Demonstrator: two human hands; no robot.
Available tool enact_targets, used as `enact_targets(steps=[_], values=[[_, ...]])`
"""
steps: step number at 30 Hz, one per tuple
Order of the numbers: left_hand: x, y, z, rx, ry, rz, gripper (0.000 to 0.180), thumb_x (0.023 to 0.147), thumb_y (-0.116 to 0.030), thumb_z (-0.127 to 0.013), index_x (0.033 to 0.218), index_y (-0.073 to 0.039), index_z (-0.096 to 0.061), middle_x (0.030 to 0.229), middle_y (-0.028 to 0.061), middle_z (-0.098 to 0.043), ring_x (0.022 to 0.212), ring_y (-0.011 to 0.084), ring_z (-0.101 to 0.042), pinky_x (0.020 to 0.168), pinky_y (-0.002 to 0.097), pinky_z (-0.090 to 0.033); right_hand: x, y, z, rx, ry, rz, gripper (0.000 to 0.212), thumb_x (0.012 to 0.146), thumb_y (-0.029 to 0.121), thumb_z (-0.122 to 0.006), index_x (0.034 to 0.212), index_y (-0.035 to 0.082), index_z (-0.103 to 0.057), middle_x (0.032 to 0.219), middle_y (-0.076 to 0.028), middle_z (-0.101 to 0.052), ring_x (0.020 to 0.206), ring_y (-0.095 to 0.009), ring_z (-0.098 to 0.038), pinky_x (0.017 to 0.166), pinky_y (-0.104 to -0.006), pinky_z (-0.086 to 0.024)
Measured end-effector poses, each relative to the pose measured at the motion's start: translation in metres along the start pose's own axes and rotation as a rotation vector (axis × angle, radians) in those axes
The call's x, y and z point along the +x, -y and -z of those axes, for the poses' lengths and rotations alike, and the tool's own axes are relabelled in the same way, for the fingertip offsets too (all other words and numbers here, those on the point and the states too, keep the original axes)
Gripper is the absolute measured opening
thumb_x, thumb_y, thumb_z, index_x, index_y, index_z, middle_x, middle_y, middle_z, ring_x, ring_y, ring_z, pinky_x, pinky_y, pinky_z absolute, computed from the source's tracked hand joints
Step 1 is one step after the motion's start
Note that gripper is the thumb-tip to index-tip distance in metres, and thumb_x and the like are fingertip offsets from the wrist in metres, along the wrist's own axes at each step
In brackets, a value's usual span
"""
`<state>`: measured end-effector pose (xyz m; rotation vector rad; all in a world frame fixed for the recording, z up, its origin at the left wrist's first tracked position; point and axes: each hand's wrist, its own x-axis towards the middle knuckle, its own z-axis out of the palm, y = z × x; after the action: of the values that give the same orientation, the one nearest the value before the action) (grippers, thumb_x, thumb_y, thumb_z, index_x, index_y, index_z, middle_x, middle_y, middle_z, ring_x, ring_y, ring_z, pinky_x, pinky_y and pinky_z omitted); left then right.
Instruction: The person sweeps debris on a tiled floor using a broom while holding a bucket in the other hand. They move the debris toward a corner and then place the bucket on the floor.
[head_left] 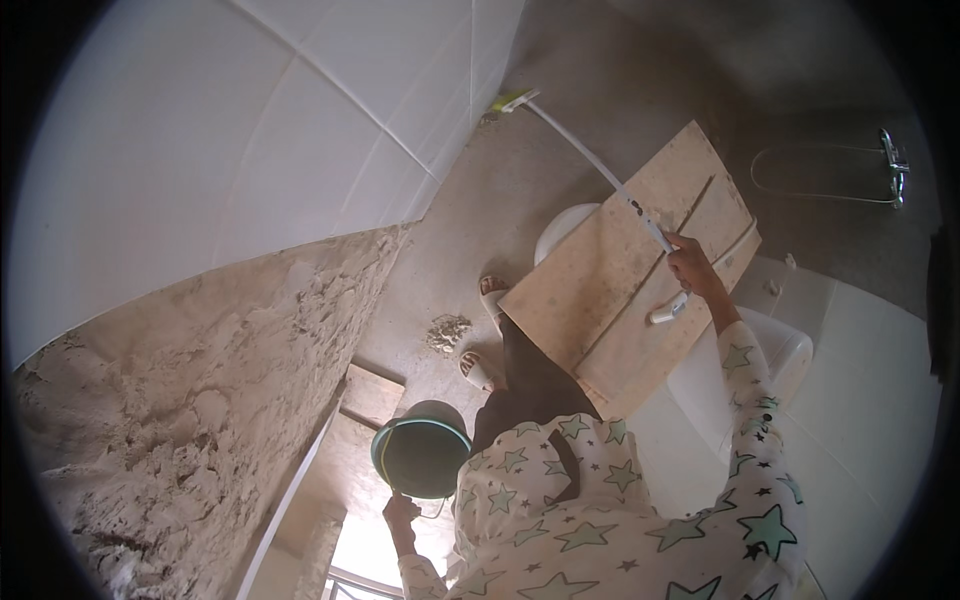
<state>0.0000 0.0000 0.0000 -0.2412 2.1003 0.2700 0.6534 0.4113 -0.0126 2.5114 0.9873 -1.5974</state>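
My right hand (690, 267) is closed around the pale handle of a long broom (590, 157). Its yellow-green head (510, 101) rests far ahead, where the floor meets the white tiled wall. Below that hand lies a wooden board panel (640, 270). A short white piece (668, 308) shows just under the hand; whether it belongs to the handle I cannot tell. At the lower left, my left hand (401, 510) grips the wire handle of a dark bucket (425, 455) with a teal rim. The bucket hangs beside my leg, and its inside looks dark.
A small pile of debris (447, 333) lies on the grey floor near my sandals. White fixtures (565, 230) show partly under the boards. Rough unplastered wall (190, 400) runs along the left, with a small wooden plank (372, 396) by it. A chrome mixer tap (893, 168) sits at far right.
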Motion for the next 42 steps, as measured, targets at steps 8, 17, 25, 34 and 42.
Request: enact_targets(steps=[8, 17, 25, 34, 42], values=[[-0.012, -0.002, 0.019, -0.008, -0.008, -0.058, 0.042, 0.096, -0.040, -0.055, 0.084, 0.000, -0.059, 0.066, 0.0094, -0.057, 0.054, 0.0187, -0.059, 0.052, 0.0346, -0.055, 0.098, -0.020, -0.030, -0.513, -0.482, 0.451, 0.055, 0.079, -0.004, -0.043, 0.132, 0.005, -0.053, 0.099, -0.029, -0.064, 0.093, -0.039, -0.064, 0.078, -0.0435, -0.050], [-0.012, -0.008, 0.005, -0.089, 0.007, -0.074, 0.035, 0.094, -0.031, -0.057, 0.082, 0.002, -0.060, 0.062, 0.0101, -0.057, 0.053, 0.0212, -0.056, 0.051, 0.0344, -0.049, 0.099, 0.032, -0.028, -0.304, -0.316, 0.466, 0.051, 0.078, -0.001, -0.046, 0.128, 0.003, -0.056, 0.103, -0.025, -0.065, 0.098, -0.039, -0.064, 0.082, -0.0457, -0.050], [-0.015, -0.007, 0.008, -0.065, -0.039, -0.066, 0.031, 0.093, -0.028, -0.056, 0.082, 0.001, -0.061, 0.063, 0.0105, -0.057, 0.053, 0.0205, -0.056, 0.050, 0.0340, -0.049, 0.112, 0.024, -0.053, -0.211, -0.404, 0.368, 0.053, 0.081, 0.001, -0.045, 0.132, 0.006, -0.054, 0.091, -0.020, -0.067, 0.066, -0.028, -0.065, 0.058, -0.0371, -0.052], [-0.007, -0.006, 0.011, -0.055, -0.018, -0.059, 0.031, 0.093, -0.029, -0.057, 0.082, 0.001, -0.061, 0.064, 0.0107, -0.057, 0.053, 0.0204, -0.056, 0.050, 0.0339, -0.049, 0.057, 0.056, -0.063, 0.013, -0.055, 0.146, 0.062, 0.078, -0.001, -0.040, 0.138, 0.011, -0.050, 0.057, 0.000, -0.045, 0.040, -0.009, -0.039, 0.034, -0.0277, -0.032], [-0.005, -0.014, -0.001, -0.062, 0.035, -0.068, 0.032, 0.093, -0.029, -0.057, 0.082, 0.001, -0.061, 0.065, 0.0109, -0.057, 0.052, 0.0203, -0.056, 0.050, 0.0339, -0.048, 0.010, 0.013, -0.022, 0.100, -0.041, 0.136, 0.062, 0.076, 0.000, -0.045, 0.137, 0.010, -0.051, 0.058, 0.000, -0.046, 0.041, -0.010, -0.040, 0.036, -0.0274, -0.033]])
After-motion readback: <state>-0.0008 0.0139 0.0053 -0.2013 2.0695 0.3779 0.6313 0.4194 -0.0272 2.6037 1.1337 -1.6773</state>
